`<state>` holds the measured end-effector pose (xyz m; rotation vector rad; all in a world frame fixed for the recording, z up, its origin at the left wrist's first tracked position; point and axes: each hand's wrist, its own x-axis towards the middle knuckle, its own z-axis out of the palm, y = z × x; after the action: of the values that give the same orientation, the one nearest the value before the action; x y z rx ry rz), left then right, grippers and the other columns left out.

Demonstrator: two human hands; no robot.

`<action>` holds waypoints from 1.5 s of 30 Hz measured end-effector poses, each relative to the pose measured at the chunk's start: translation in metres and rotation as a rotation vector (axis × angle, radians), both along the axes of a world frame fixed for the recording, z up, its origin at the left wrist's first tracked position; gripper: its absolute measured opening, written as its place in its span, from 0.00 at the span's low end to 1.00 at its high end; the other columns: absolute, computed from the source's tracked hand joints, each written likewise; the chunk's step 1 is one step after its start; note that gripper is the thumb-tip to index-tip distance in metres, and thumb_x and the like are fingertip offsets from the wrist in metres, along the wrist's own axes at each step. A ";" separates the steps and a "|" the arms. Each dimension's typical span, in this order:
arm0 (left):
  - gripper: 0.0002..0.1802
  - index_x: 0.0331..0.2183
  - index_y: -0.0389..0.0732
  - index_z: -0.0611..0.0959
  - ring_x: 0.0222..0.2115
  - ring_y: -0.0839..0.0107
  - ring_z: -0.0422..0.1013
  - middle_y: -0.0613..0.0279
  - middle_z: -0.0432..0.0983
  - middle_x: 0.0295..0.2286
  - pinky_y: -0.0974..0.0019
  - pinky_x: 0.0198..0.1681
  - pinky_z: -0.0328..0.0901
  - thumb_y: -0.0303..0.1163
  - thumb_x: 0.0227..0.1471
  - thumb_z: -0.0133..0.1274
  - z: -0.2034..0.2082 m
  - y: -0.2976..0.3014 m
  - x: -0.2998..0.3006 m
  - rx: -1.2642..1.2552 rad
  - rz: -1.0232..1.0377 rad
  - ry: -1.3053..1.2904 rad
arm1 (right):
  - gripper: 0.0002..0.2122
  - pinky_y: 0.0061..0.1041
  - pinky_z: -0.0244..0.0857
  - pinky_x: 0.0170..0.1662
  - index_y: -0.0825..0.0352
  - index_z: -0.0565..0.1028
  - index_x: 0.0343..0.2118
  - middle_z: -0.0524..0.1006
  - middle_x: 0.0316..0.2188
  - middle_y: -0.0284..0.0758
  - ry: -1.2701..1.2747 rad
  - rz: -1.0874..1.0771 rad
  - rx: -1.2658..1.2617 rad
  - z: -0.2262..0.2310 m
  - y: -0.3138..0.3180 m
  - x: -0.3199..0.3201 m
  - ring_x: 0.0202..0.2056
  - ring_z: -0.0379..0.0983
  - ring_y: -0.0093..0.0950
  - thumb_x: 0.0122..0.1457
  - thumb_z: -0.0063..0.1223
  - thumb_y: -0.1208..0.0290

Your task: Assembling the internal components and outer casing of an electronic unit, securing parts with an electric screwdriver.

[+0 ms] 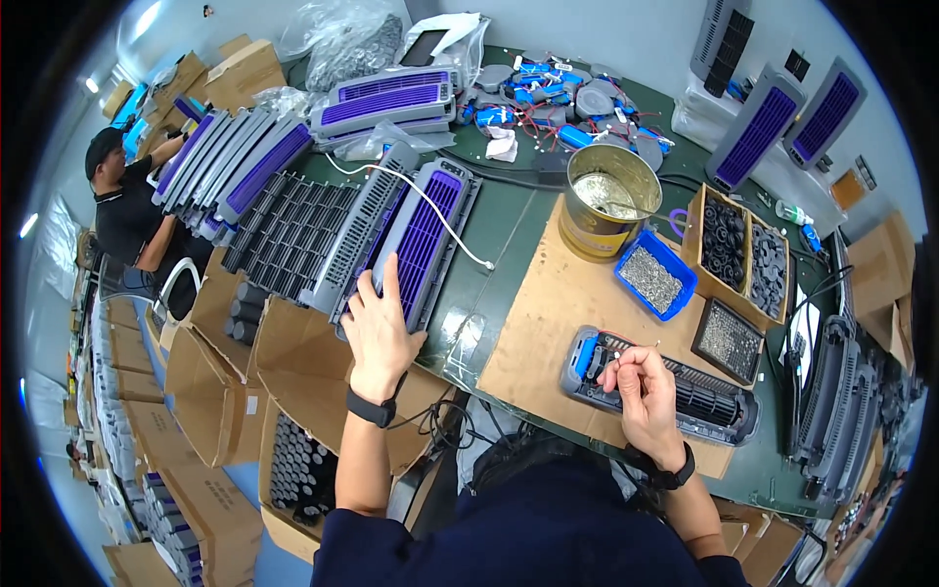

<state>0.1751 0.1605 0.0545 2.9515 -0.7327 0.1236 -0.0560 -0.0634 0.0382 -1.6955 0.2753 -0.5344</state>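
Observation:
My left hand (384, 328) is spread over the near end of a grey housing panel with a purple grille (428, 227); its fingertips reach the panel's edge. On the cardboard sheet (533, 323) lies an opened grey housing (685, 389), holding a blue cylindrical battery (587, 354), thin wires and a long black slotted roller (719, 403). My right hand (644, 396) is above the battery end, thumb and fingers pinched together. What sits in the pinch is too small to make out. Left of the purple panel lies a grey slotted panel (367, 230).
A metal tin (611, 210), a blue tray of small metal parts (657, 276), a black tray of screws (729, 340) and a wooden box of black parts (729, 245) stand right of centre. Batteries with motors (558, 93) pile at the back. Another person (127, 196) works at far left.

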 end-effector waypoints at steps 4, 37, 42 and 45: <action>0.63 0.64 0.47 0.50 0.46 0.44 0.65 0.39 0.59 0.52 0.45 0.45 0.64 0.20 0.25 0.63 -0.004 0.010 0.002 0.206 -0.013 -0.047 | 0.05 0.20 0.67 0.33 0.71 0.67 0.36 0.73 0.22 0.33 -0.018 0.010 0.003 0.003 -0.002 0.004 0.26 0.70 0.20 0.66 0.44 0.75; 0.63 0.64 0.53 0.49 0.55 0.49 0.62 0.49 0.64 0.51 0.45 0.60 0.55 0.45 0.35 0.72 -0.001 -0.126 -0.102 -1.738 -0.847 1.295 | 0.10 0.12 0.57 0.23 0.71 0.75 0.37 0.72 0.22 0.26 0.135 0.121 0.626 0.019 0.001 0.012 0.20 0.62 0.12 0.63 0.53 0.67; 0.41 0.58 0.40 0.60 0.52 0.55 0.63 0.54 0.62 0.47 0.47 0.56 0.64 0.42 0.48 0.59 0.007 -0.122 -0.094 -1.892 -0.693 1.657 | 0.12 0.12 0.61 0.28 0.72 0.70 0.49 0.77 0.28 0.33 -0.019 -0.072 0.361 0.025 -0.005 -0.012 0.26 0.66 0.13 0.64 0.46 0.76; 0.35 0.54 0.32 0.64 0.49 0.53 0.67 0.50 0.64 0.49 0.48 0.53 0.67 0.43 0.52 0.55 0.000 -0.122 -0.097 -1.892 -0.543 1.763 | 0.13 0.14 0.64 0.30 0.72 0.70 0.50 0.78 0.27 0.33 0.031 -0.100 0.188 0.030 0.000 -0.017 0.24 0.66 0.15 0.63 0.46 0.79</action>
<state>0.0777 0.0389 0.0547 0.3869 -0.4057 -0.9682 -0.0729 -0.0633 0.0685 -1.5145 0.4215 -0.5397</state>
